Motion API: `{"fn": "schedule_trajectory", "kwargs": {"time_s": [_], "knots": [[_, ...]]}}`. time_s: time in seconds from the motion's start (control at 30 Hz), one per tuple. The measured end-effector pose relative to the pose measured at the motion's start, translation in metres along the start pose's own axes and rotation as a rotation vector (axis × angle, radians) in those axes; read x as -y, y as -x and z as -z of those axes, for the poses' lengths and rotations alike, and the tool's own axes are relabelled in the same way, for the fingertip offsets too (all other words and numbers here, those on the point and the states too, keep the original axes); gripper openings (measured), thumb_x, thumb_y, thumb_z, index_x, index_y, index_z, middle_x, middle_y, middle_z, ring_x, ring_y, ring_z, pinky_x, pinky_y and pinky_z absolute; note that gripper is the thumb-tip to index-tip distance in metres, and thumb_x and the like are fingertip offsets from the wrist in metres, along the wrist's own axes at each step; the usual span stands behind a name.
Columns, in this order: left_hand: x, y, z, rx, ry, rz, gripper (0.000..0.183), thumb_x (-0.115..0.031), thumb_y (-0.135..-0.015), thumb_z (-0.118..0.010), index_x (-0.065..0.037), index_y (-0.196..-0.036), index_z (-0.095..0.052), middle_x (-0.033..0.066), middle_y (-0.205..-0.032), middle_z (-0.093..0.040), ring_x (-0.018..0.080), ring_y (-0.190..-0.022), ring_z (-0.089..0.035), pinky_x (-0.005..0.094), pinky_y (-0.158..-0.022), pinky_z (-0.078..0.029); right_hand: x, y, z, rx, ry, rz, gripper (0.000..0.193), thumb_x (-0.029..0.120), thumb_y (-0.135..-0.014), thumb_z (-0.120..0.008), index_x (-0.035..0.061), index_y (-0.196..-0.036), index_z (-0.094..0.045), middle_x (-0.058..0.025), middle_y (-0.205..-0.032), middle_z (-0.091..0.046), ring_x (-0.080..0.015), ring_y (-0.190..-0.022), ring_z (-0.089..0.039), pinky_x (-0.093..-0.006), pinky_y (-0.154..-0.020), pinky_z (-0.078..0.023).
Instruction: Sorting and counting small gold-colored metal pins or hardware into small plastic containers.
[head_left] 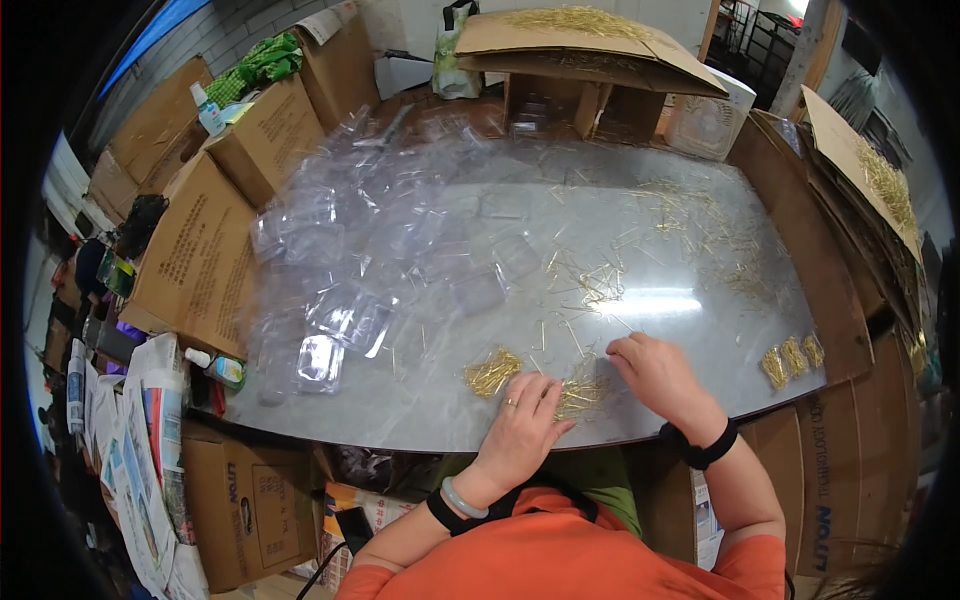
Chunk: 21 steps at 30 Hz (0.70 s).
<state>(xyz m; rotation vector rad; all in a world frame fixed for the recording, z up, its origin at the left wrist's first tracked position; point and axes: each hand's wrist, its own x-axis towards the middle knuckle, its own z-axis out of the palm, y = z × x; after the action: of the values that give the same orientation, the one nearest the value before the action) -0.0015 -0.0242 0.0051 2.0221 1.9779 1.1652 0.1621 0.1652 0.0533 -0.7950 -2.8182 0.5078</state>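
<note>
My left hand (522, 418) lies at the table's near edge, its fingers stretched out over the edge of a loose pile of thin gold wire pins (582, 396). A tighter gold bundle of such pins (491, 374) sits just beyond its fingertips, on the left. Over to the right, my right hand (658, 372) has its fingertips pinched together above the tabletop. What they hold, if anything, is too small to make out. More loose pins (600, 285) lie scattered beyond both hands.
Clear plastic cases (350, 318) are heaped over the left of the grey table (430, 425). Three small gold bundles (792, 360) rest at the right edge. Cardboard boxes (195, 270) wall the left side; a cardboard shelf (590, 60) with gold pins on top stands at the back.
</note>
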Motion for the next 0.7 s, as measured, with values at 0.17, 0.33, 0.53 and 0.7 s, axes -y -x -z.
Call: {"fn": "schedule_trajectory", "kwargs": {"time_s": [0.17,0.33,0.53,0.7], "knots": [[0.004,0.004,-0.006,-0.026,-0.085,-0.001,0.062,-0.020,-0.084,-0.081,0.006,-0.133,-0.055,0.0217,-0.133,-0.051,0.0418,-0.128,-0.048,0.0569,-0.115,-0.036,0.017,0.023,-0.010,-0.187,0.026,0.091,0.029,0.023,-0.089,-0.075,0.0070,-0.112,-0.069,-0.0113,-0.106,-0.066,-0.0334,-0.099,-0.063,-0.0434,-0.084,-0.054],[0.004,0.004,-0.008,-0.019,-0.099,0.043,0.066,-0.023,-0.085,-0.080,0.007,-0.138,-0.053,0.0240,-0.141,-0.050,0.0435,-0.134,-0.046,0.0577,-0.117,-0.034,0.022,0.030,-0.017,-0.146,-0.009,0.242,0.045,0.025,-0.080,-0.082,0.0103,-0.120,-0.069,-0.0075,-0.112,-0.064,-0.0304,-0.104,-0.059,-0.0410,-0.091,-0.052],[0.006,-0.002,-0.002,0.072,-0.102,-0.028,0.065,-0.022,-0.087,-0.078,0.005,-0.140,-0.052,0.0205,-0.142,-0.053,0.0408,-0.138,-0.045,0.0568,-0.119,-0.033,0.028,0.040,-0.049,-0.296,-0.235,0.157,0.043,0.022,-0.081,-0.082,0.0116,-0.121,-0.068,-0.0074,-0.114,-0.064,-0.0305,-0.109,-0.058,-0.0419,-0.093,-0.049],[0.010,-0.004,0.004,0.133,-0.073,-0.051,0.060,-0.020,-0.089,-0.075,0.001,-0.141,-0.053,0.0176,-0.140,-0.055,0.0387,-0.139,-0.046,0.0564,-0.120,-0.032,0.032,0.037,-0.039,-0.395,-0.046,0.210,0.043,0.015,-0.080,-0.081,0.0107,-0.121,-0.069,-0.0082,-0.119,-0.065,-0.0322,-0.107,-0.061,-0.0411,-0.090,-0.052]]}}
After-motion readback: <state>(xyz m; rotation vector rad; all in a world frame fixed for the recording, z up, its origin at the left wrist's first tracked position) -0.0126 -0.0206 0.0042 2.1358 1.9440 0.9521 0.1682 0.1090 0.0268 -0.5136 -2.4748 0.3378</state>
